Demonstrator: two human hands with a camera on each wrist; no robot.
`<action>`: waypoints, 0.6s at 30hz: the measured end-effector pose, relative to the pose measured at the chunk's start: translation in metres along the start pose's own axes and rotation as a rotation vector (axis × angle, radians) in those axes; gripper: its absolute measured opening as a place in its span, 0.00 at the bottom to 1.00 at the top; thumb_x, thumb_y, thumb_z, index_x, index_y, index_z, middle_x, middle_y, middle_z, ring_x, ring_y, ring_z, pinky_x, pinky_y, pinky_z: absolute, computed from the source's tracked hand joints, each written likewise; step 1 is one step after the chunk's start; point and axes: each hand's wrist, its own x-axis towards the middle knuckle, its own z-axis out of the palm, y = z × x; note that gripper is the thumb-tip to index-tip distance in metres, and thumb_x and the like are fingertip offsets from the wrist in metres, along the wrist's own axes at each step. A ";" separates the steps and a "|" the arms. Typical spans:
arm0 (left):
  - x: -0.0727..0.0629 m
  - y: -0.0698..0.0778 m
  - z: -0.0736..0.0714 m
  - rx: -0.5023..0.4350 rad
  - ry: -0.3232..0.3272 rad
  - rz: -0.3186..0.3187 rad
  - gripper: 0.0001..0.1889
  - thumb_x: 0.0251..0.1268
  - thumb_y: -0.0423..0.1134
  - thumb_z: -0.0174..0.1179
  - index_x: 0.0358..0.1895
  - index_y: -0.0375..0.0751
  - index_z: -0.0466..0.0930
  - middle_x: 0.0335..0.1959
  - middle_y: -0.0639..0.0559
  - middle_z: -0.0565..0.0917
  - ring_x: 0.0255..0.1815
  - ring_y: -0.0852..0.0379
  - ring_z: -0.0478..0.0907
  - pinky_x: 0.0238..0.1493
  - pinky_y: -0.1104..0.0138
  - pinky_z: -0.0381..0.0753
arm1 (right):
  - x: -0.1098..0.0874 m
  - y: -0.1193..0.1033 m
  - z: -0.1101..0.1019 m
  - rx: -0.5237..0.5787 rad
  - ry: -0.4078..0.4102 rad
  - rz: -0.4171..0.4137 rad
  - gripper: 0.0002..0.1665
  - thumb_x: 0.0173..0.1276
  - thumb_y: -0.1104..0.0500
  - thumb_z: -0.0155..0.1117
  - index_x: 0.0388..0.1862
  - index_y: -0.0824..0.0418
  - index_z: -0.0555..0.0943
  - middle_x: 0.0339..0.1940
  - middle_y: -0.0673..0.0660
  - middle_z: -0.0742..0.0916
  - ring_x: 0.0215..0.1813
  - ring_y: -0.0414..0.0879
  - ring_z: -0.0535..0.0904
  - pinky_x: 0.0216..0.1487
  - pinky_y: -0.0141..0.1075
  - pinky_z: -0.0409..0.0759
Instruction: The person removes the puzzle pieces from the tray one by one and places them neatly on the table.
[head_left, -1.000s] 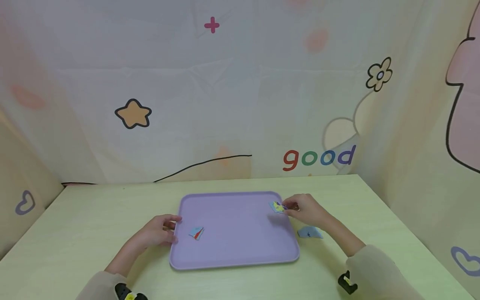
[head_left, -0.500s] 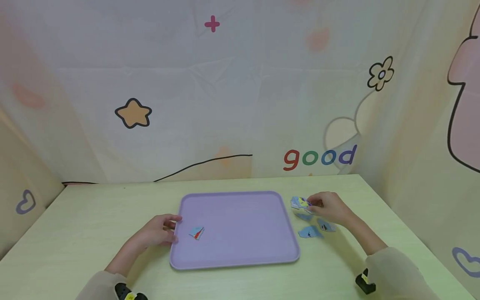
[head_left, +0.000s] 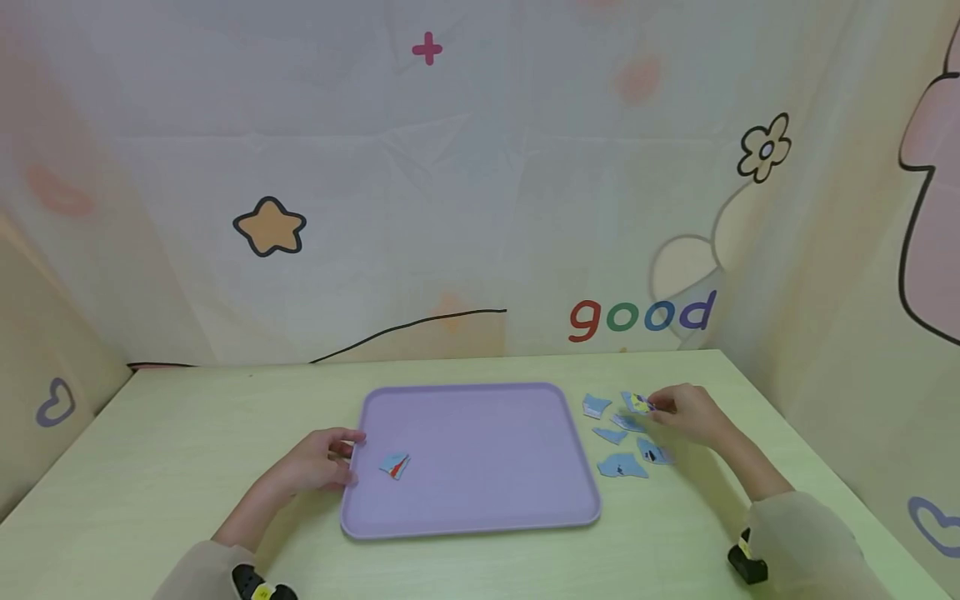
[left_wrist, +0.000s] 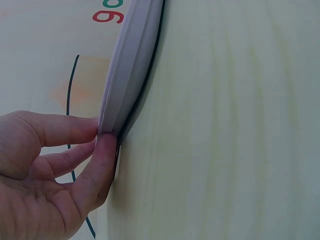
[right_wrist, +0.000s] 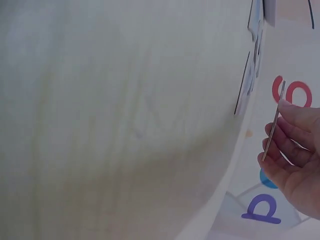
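My right hand pinches a thin puzzle piece with a yellow print, just above the table to the right of the tray. In the right wrist view this held piece shows edge-on between thumb and fingers. My left hand holds the left rim of the lilac tray; in the left wrist view thumb and fingertips meet the tray's edge. One puzzle piece, light blue with red, lies inside the tray at the left.
Several light-blue irregular puzzle pieces lie between the tray and my right hand, among them a larger one, a darker-marked one and a far one. A printed cloth backdrop rises behind the table.
My right hand has moved right, from over the tray's right edge to beyond it, with the yellow-printed piece. More blue pieces now show on the table there. The left hand stays put.
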 end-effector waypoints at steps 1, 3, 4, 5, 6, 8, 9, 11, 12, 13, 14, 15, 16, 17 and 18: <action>0.000 0.000 0.000 -0.002 0.001 -0.001 0.29 0.45 0.21 0.61 0.57 0.24 0.67 0.40 0.38 0.72 0.36 0.52 0.71 0.34 0.62 0.81 | 0.000 0.003 0.000 -0.002 -0.002 0.004 0.13 0.57 0.67 0.62 0.38 0.77 0.79 0.31 0.64 0.84 0.33 0.51 0.78 0.38 0.46 0.78; 0.000 0.001 0.000 0.003 -0.001 0.006 0.29 0.45 0.21 0.61 0.57 0.24 0.66 0.40 0.38 0.72 0.36 0.52 0.71 0.34 0.62 0.81 | 0.001 0.008 0.000 -0.006 -0.013 0.023 0.14 0.57 0.66 0.62 0.38 0.77 0.79 0.32 0.65 0.84 0.33 0.52 0.78 0.38 0.47 0.77; 0.000 0.001 0.000 0.002 -0.001 0.006 0.29 0.45 0.21 0.61 0.57 0.24 0.66 0.40 0.38 0.72 0.36 0.52 0.71 0.34 0.62 0.81 | 0.002 0.009 0.000 -0.007 -0.017 0.031 0.14 0.57 0.66 0.62 0.38 0.78 0.79 0.32 0.65 0.84 0.34 0.52 0.78 0.38 0.47 0.77; 0.000 0.001 0.000 0.002 0.000 0.008 0.29 0.45 0.21 0.61 0.57 0.24 0.66 0.40 0.38 0.72 0.36 0.52 0.71 0.34 0.61 0.81 | 0.003 0.011 0.000 -0.007 -0.020 0.040 0.14 0.57 0.66 0.62 0.39 0.78 0.79 0.32 0.66 0.84 0.34 0.52 0.78 0.38 0.47 0.77; 0.000 0.001 0.000 0.000 -0.002 0.008 0.29 0.46 0.21 0.61 0.57 0.24 0.66 0.40 0.38 0.72 0.36 0.52 0.72 0.34 0.61 0.81 | 0.003 0.013 0.000 -0.004 -0.026 0.050 0.14 0.57 0.67 0.62 0.39 0.78 0.79 0.33 0.66 0.84 0.34 0.52 0.78 0.39 0.47 0.77; 0.000 0.001 0.000 -0.003 -0.004 0.008 0.29 0.46 0.21 0.61 0.57 0.23 0.66 0.40 0.37 0.72 0.36 0.52 0.72 0.34 0.61 0.81 | 0.004 0.015 0.001 0.003 -0.039 0.064 0.15 0.57 0.67 0.61 0.40 0.78 0.78 0.34 0.67 0.83 0.34 0.52 0.78 0.39 0.46 0.77; -0.001 0.001 0.001 -0.004 -0.004 0.008 0.29 0.46 0.21 0.61 0.57 0.23 0.66 0.40 0.37 0.72 0.36 0.52 0.72 0.34 0.61 0.81 | 0.005 0.016 0.002 0.006 -0.045 0.071 0.15 0.57 0.67 0.61 0.40 0.78 0.78 0.34 0.67 0.83 0.34 0.52 0.77 0.38 0.45 0.77; 0.000 0.001 0.000 -0.005 -0.003 0.008 0.29 0.46 0.21 0.61 0.57 0.23 0.66 0.40 0.37 0.72 0.36 0.52 0.72 0.34 0.61 0.81 | 0.006 0.017 0.003 0.010 -0.056 0.082 0.15 0.58 0.67 0.61 0.40 0.79 0.78 0.33 0.67 0.83 0.33 0.50 0.77 0.38 0.43 0.77; 0.000 0.001 0.000 -0.005 -0.003 0.007 0.29 0.46 0.21 0.61 0.57 0.24 0.66 0.41 0.37 0.72 0.36 0.52 0.72 0.34 0.61 0.81 | 0.007 0.018 0.003 0.010 -0.060 0.084 0.15 0.57 0.67 0.62 0.40 0.79 0.78 0.33 0.66 0.83 0.32 0.49 0.76 0.37 0.42 0.77; 0.000 0.000 0.000 -0.002 -0.002 0.008 0.29 0.46 0.21 0.61 0.56 0.24 0.66 0.41 0.38 0.72 0.36 0.52 0.72 0.34 0.61 0.81 | 0.008 0.019 0.003 0.005 -0.065 0.082 0.14 0.57 0.67 0.62 0.39 0.79 0.78 0.32 0.66 0.83 0.32 0.49 0.76 0.36 0.41 0.77; 0.000 0.000 0.000 0.001 -0.002 0.008 0.29 0.46 0.21 0.61 0.56 0.24 0.66 0.41 0.38 0.72 0.36 0.52 0.71 0.34 0.61 0.81 | 0.008 0.019 0.004 0.001 -0.069 0.081 0.14 0.57 0.67 0.62 0.38 0.79 0.78 0.31 0.65 0.83 0.31 0.48 0.75 0.34 0.40 0.76; 0.000 0.000 0.000 0.004 -0.002 0.008 0.29 0.46 0.21 0.61 0.56 0.24 0.66 0.41 0.38 0.72 0.36 0.52 0.71 0.34 0.61 0.81 | 0.009 0.019 0.004 -0.003 -0.070 0.083 0.14 0.57 0.67 0.62 0.38 0.78 0.79 0.30 0.64 0.84 0.30 0.47 0.75 0.34 0.39 0.75; 0.000 0.000 0.000 0.006 -0.001 0.009 0.28 0.46 0.21 0.61 0.56 0.24 0.67 0.41 0.38 0.72 0.37 0.52 0.71 0.34 0.61 0.81 | 0.009 0.020 0.004 -0.008 -0.071 0.081 0.13 0.57 0.67 0.62 0.37 0.78 0.79 0.29 0.64 0.84 0.30 0.47 0.75 0.33 0.38 0.75; 0.000 -0.001 0.000 0.006 -0.001 0.008 0.28 0.46 0.21 0.61 0.56 0.25 0.67 0.41 0.38 0.72 0.37 0.52 0.71 0.34 0.61 0.81 | 0.010 0.020 0.004 -0.015 -0.072 0.074 0.13 0.56 0.67 0.62 0.37 0.78 0.79 0.29 0.63 0.84 0.30 0.47 0.74 0.32 0.37 0.74; 0.001 -0.001 0.000 0.007 0.001 0.009 0.28 0.46 0.22 0.61 0.56 0.25 0.67 0.41 0.38 0.72 0.37 0.52 0.71 0.34 0.61 0.81 | 0.010 0.020 0.004 -0.017 -0.073 0.067 0.12 0.56 0.68 0.62 0.36 0.78 0.79 0.28 0.62 0.83 0.29 0.46 0.74 0.32 0.37 0.74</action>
